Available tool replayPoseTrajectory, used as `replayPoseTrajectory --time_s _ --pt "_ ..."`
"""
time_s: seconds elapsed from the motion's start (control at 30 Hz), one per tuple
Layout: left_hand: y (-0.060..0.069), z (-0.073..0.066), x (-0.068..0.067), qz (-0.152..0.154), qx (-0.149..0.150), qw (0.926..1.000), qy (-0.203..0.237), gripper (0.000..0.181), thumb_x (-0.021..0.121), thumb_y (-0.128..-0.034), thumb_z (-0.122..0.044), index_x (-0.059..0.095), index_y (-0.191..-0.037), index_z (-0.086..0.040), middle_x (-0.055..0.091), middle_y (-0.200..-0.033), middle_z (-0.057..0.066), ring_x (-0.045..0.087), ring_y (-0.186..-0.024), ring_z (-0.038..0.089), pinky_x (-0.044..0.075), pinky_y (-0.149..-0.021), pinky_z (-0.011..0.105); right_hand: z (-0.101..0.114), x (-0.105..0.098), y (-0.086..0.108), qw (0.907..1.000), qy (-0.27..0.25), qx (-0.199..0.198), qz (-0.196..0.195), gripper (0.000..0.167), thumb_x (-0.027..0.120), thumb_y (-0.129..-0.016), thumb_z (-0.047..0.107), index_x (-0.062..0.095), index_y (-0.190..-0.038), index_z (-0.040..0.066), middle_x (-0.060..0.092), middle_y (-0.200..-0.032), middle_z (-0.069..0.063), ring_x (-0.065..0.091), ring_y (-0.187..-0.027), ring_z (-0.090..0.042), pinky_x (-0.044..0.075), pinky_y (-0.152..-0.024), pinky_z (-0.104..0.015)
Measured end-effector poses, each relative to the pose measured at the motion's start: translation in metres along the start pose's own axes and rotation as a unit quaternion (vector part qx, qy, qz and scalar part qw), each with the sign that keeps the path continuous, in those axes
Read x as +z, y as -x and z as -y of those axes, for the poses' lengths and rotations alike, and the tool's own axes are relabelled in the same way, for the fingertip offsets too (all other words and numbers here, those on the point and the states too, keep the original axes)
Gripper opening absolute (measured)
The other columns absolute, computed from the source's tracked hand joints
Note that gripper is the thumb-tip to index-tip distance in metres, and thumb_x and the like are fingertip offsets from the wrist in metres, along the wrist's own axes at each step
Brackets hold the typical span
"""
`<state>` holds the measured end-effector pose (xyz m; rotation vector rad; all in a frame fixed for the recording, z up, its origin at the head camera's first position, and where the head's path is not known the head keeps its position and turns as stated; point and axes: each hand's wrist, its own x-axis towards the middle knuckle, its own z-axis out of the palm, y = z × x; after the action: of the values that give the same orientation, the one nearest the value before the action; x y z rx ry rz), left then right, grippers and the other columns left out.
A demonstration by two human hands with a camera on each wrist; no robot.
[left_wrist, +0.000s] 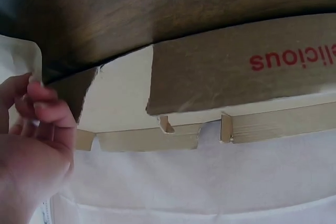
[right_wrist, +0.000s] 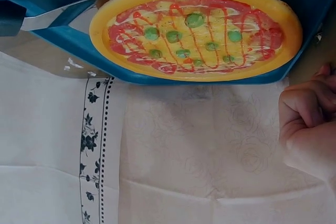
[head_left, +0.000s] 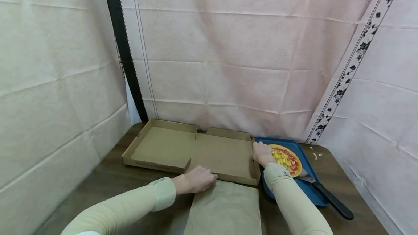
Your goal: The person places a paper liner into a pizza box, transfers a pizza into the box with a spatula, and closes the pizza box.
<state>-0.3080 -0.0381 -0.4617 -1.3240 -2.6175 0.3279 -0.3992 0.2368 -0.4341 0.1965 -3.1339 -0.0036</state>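
Observation:
An opened cardboard pizza box (head_left: 169, 144) lies flat on the table, its lid and base spread side by side. My left hand (head_left: 197, 180) is at the box's front edge; in the left wrist view its fingers (left_wrist: 55, 111) pinch the edge of a brown paper sheet (head_left: 228, 209). That sheet lies in front of the box. With curled fingers my right hand (head_left: 262, 153) grips the box's right side wall (head_left: 256, 168); the fingertips are hidden in the head view. Beside this hand, a pizza (head_left: 287, 160) rests on a blue tray (head_left: 305, 155).
A pizza server with a black handle (head_left: 334, 200) lies across the tray, its blade at the pizza's edge and its handle jutting past the rim. White scraps (head_left: 315, 155) lie right of the tray. Pale cloth (head_left: 228, 46) hangs behind and beside the wooden table (head_left: 130, 184).

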Motion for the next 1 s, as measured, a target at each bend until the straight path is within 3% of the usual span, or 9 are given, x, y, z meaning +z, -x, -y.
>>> replayPoseTrajectory --time_s 0.07,0.2,0.3,0.4,0.57,0.73,0.83,0.93,1.0 --pt "0.001 -0.001 0.000 -0.012 -0.001 0.9999 0.004 0.009 0.063 -0.0913 -0.018 0.061 -0.082 -0.020 0.059 -0.067 -0.006 0.040 -0.048 0.004 0.028 -0.038 0.021 0.001 0.001 0.000 1.0000 -0.001 0.000 0.000 0.008 0.055 -0.093 0.001 0.060 -0.098 -0.002 0.060 -0.088 -0.019 0.054 -0.066 -0.025 0.044 -0.054 -0.037" --pt "0.003 -0.002 -0.003 -0.029 0.003 0.9995 -0.010 0.003 0.063 -0.0914 -0.021 0.065 -0.092 -0.021 0.059 -0.083 -0.005 0.035 -0.045 0.004 0.025 -0.037 0.020 0.002 0.001 0.000 1.0000 0.002 0.001 -0.003 0.006 0.055 -0.093 0.002 0.060 -0.096 -0.001 0.060 -0.086 -0.018 0.054 -0.066 -0.025 0.044 -0.053 -0.037" --pt "0.003 0.000 -0.009 -0.036 0.011 0.9991 -0.021 0.011 0.064 -0.0905 -0.022 0.067 -0.101 -0.021 0.056 -0.092 -0.004 0.033 -0.043 0.003 0.023 -0.037 0.018 0.002 0.000 0.000 1.0000 0.002 0.005 -0.007 0.005 0.056 -0.092 0.002 0.060 -0.092 -0.001 0.060 -0.083 -0.018 0.055 -0.065 -0.025 0.045 -0.053 -0.037" --pt "0.003 0.004 -0.014 -0.043 0.017 0.9989 -0.006 0.008 0.064 -0.0895 -0.020 0.065 -0.098 -0.020 0.055 -0.086 -0.005 0.032 -0.045 0.002 0.022 -0.038 0.017 0.001 0.000 0.000 0.9999 -0.001 0.010 -0.007 0.004 0.057 -0.091 0.002 0.059 -0.090 -0.001 0.059 -0.080 -0.018 0.055 -0.064 -0.025 0.044 -0.053 -0.037" --pt "0.001 0.011 -0.019 -0.056 0.014 0.9958 0.070 0.007 0.060 -0.0906 -0.012 0.056 -0.087 -0.016 0.053 -0.064 -0.005 0.031 -0.049 0.003 0.022 -0.041 0.018 -0.001 0.003 -0.001 0.9999 -0.007 0.014 -0.004 0.005 0.056 -0.092 0.002 0.058 -0.089 -0.001 0.059 -0.080 -0.018 0.055 -0.064 -0.025 0.043 -0.053 -0.037" --pt "-0.001 0.018 -0.024 -0.035 -0.015 0.9849 0.169 0.016 0.058 -0.0930 -0.006 0.062 -0.108 -0.010 0.051 -0.059 -0.006 0.031 -0.047 0.003 0.025 -0.042 0.017 -0.002 0.004 -0.001 0.9998 -0.010 0.016 -0.008 0.004 0.056 -0.092 0.002 0.059 -0.093 -0.002 0.060 -0.085 -0.019 0.055 -0.067 -0.026 0.044 -0.054 -0.038" --pt "-0.001 0.021 -0.026 -0.032 -0.034 0.9764 0.211 0.011 0.060 -0.0916 -0.003 0.068 -0.098 -0.006 0.048 -0.059 -0.007 0.030 -0.049 0.003 0.025 -0.044 0.016 -0.002 0.004 -0.001 0.9998 -0.014 0.016 -0.006 0.004 0.055 -0.092 0.001 0.058 -0.092 -0.001 0.060 -0.083 -0.019 0.055 -0.066 -0.026 0.044 -0.054 -0.038" --pt "-0.002 0.024 -0.026 -0.041 -0.041 0.9676 0.246 0.014 0.061 -0.0891 0.000 0.064 -0.076 -0.006 0.044 -0.060 -0.007 0.031 -0.052 0.003 0.026 -0.047 0.016 -0.002 0.004 0.000 0.9997 -0.018 0.019 -0.003 0.005 0.054 -0.093 0.001 0.059 -0.092 -0.001 0.060 -0.083 -0.019 0.055 -0.066 -0.026 0.043 -0.054 -0.038" --pt "-0.003 0.026 -0.027 -0.046 -0.044 0.9605 0.271 0.016 0.062 -0.0881 0.001 0.063 -0.074 -0.006 0.046 -0.061 -0.007 0.033 -0.053 0.003 0.028 -0.049 0.016 -0.001 0.004 0.000 0.9996 -0.018 0.020 -0.002 0.006 0.053 -0.093 0.001 0.059 -0.094 -0.001 0.060 -0.086 -0.020 0.055 -0.067 -0.027 0.043 -0.054 -0.038"
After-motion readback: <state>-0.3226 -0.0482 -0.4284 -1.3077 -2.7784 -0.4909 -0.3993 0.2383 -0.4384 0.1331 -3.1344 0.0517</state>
